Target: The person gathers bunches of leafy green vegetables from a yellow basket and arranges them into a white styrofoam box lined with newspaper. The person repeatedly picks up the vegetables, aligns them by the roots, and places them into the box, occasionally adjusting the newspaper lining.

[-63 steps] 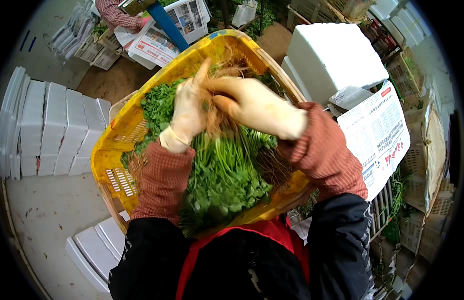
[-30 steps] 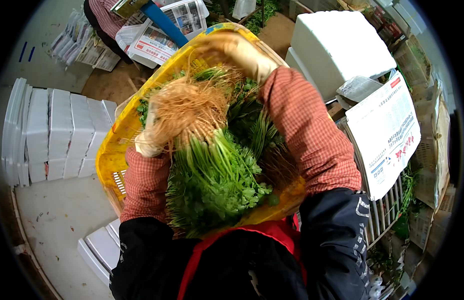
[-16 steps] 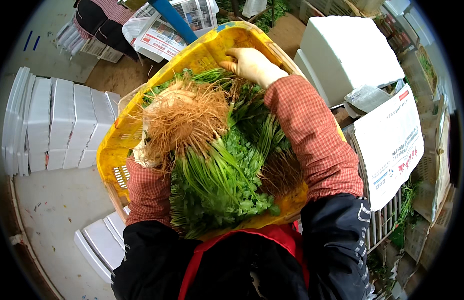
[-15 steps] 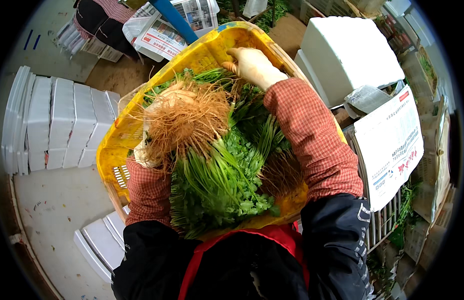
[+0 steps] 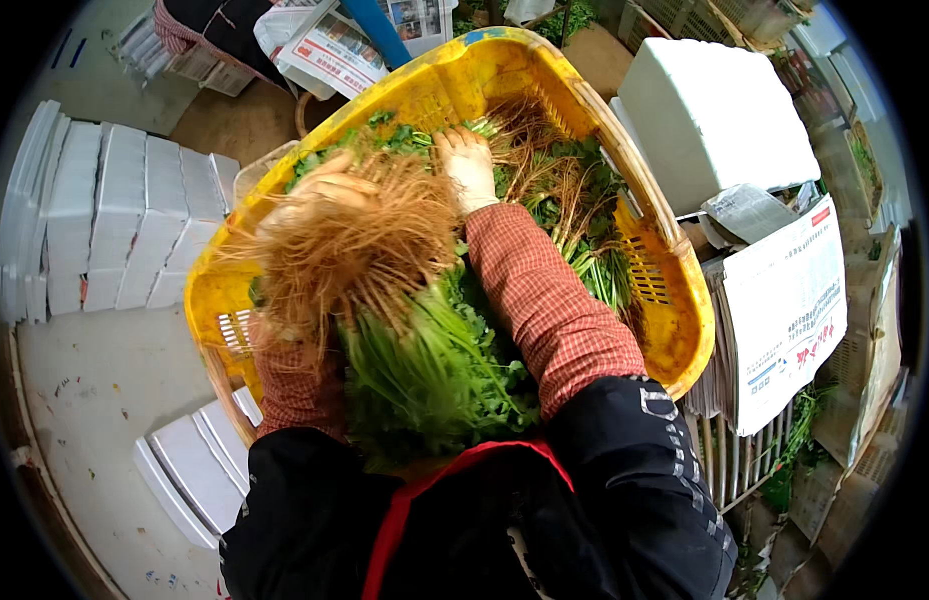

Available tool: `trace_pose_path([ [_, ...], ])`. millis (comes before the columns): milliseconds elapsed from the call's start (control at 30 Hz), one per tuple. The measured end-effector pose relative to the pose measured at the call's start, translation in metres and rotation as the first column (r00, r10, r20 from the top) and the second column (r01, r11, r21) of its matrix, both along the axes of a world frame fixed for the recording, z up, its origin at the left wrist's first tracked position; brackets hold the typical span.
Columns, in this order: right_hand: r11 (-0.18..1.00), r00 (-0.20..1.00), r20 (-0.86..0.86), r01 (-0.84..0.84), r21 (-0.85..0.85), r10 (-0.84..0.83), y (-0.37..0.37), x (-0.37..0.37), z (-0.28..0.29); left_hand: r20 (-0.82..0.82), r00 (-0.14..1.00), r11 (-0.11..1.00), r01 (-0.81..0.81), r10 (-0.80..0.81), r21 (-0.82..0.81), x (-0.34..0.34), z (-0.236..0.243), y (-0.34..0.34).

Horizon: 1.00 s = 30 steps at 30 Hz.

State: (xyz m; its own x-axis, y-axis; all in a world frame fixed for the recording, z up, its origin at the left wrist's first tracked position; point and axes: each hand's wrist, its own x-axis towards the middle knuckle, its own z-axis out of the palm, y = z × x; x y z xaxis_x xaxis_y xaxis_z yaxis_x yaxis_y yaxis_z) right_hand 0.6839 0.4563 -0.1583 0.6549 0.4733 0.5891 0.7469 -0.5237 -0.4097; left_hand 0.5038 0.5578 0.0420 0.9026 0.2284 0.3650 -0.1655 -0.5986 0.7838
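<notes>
The basket (image 5: 693,350) is bright yellow, with a blue patch on its far rim. The bunch (image 5: 395,350) pairs tawny roots (image 5: 360,250) with fresh green stems and leaves. The right hand (image 5: 467,168) wears cream; the left hand (image 5: 330,188), blurred behind the roots, seems the same shade. Red-and-pale checked sleeves (image 5: 550,305) meet a black garment (image 5: 650,470). The apron edge (image 5: 415,490) is red, the foam box (image 5: 720,115) plain white.

Inside a yellow plastic basket (image 5: 425,90) with perforated walls, heaped loosely along the right side, leafy green bunches (image 5: 607,272) with brown roots; on the pale floor (image 5: 95,400) at left, a row of white foam boxes (image 5: 125,215), with further white boxes (image 5: 190,475) nearer; at right, over a slatted metal rack (image 5: 733,466), piled newspapers (image 5: 785,310).
</notes>
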Motion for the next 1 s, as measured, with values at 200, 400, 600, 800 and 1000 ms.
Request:
trace_pose_path([
  [200,0.991,0.990,0.137,0.008,0.131,-0.027,-0.006,0.007,-0.004,-0.021,0.997,0.997,-0.071,0.072,0.039,-0.019,0.024,0.025],
  [400,1.000,0.989,0.148,-0.022,0.021,0.019,0.016,-0.001,-0.019,-0.021,0.975,0.971,-0.218,0.221,0.094,-0.072,0.085,0.066],
  [600,0.988,0.987,-0.154,-0.062,-0.142,0.039,-0.007,0.023,0.004,0.019,0.979,0.963,-0.204,0.204,0.176,-0.102,0.148,0.068],
  [800,0.687,0.708,-0.326,-0.305,0.659,0.627,-0.081,0.006,0.209,0.114,0.990,0.972,-0.109,0.086,0.209,-0.121,0.190,0.029],
  [1000,0.682,0.739,0.051,-0.643,0.348,0.671,-0.317,-0.146,0.340,0.084,0.947,0.947,0.301,-0.311,0.110,-0.104,0.195,-0.095],
])
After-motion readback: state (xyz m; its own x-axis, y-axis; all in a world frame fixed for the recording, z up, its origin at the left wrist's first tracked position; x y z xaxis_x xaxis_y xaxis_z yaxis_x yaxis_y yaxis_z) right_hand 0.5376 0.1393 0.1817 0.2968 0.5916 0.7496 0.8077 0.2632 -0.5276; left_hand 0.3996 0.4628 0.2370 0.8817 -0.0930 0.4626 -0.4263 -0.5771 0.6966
